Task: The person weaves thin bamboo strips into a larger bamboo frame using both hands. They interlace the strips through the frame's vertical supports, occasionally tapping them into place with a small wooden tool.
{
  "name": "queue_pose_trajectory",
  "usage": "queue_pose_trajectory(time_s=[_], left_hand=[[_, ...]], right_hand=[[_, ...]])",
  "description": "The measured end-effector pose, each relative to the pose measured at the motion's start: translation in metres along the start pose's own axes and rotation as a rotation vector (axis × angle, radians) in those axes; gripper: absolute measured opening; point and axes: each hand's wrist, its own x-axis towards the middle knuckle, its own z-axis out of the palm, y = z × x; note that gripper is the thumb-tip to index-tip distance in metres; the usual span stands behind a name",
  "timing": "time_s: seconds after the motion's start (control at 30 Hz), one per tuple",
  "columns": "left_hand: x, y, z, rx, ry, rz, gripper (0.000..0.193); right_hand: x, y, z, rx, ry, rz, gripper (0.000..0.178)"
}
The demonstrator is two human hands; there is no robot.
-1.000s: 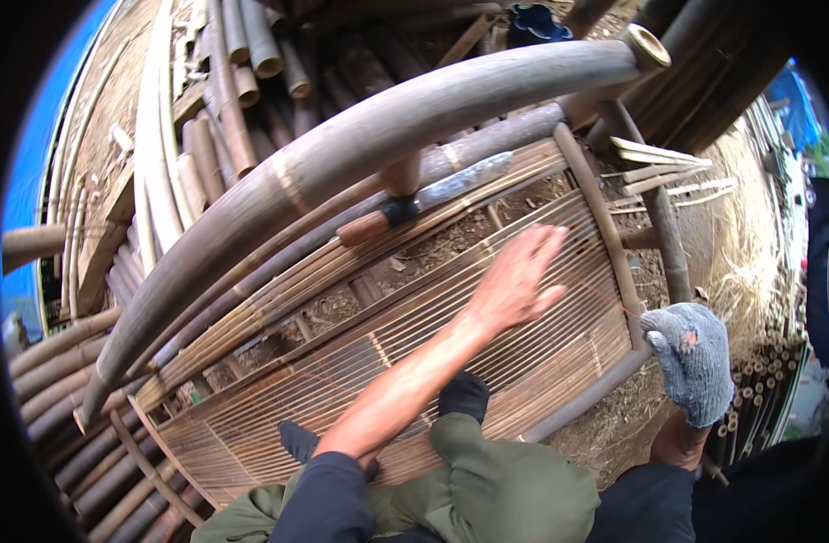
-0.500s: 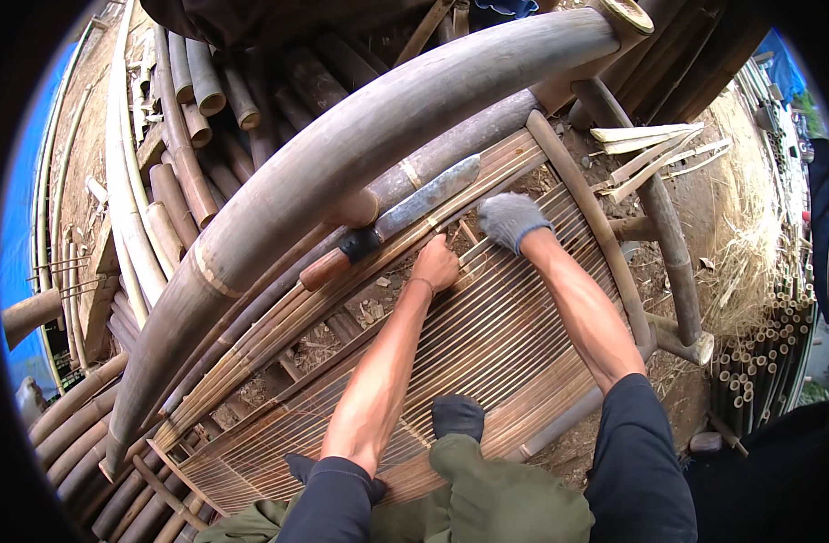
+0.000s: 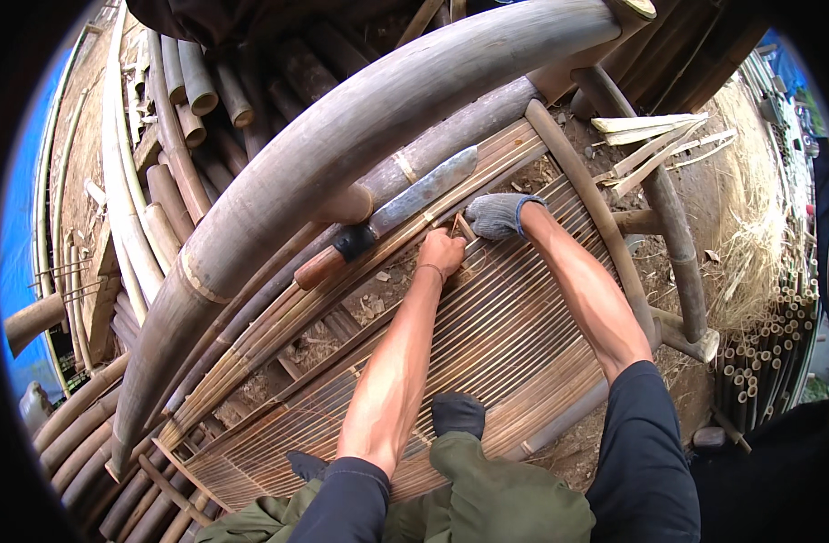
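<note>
Bare left hand (image 3: pixel 443 251) closed, fingertips pinched on a thin brown bamboo sliver (image 3: pixel 462 226) at the far edge of the flat woven panel of pale bamboo slats (image 3: pixel 487 344). Grey-gloved right hand (image 3: pixel 496 215) just at two o'clock of the left, fingers curled together, pressing the same sliver; grip itself hidden by the glove. Long knife with dull steel blade and reddish wooden handle (image 3: pixel 387 217) lying at eleven o'clock of both hands, against the thick grey bamboo pole (image 3: pixel 342 154). Loose split bamboo strips (image 3: pixel 650 136) well apart at one o'clock.
</note>
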Motion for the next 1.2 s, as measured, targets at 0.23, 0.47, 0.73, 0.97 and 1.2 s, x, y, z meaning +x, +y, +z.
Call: queue_pose_trajectory(time_s=[0.23, 0.47, 0.73, 0.97, 1.2], left_hand=[[-0.042, 0.052, 0.019, 0.080, 0.240, -0.145, 0.027], [-0.073, 0.028, -0.029, -0.371, 0.079, 0.231, 0.022], [-0.075, 0.048, -0.035, -0.336, -0.214, 0.240, 0.021], [-0.089, 0.049, -0.004, 0.296, 0.050, 0.072, 0.038], [-0.083, 0.034, 0.000, 0.252, 0.100, 0.138, 0.037]], right_hand=[[-0.019, 0.019, 0.016, -0.005, 0.061, 0.087, 0.024], [-0.097, -0.076, -0.011, 0.025, 0.578, 0.108, 0.041], [-0.148, -0.086, 0.030, 0.120, 0.930, 0.149, 0.023], [-0.244, -0.065, 0.073, 1.447, 1.260, 0.204, 0.017], [-0.206, -0.080, 0.032, 0.735, 1.069, 0.364, 0.023]])
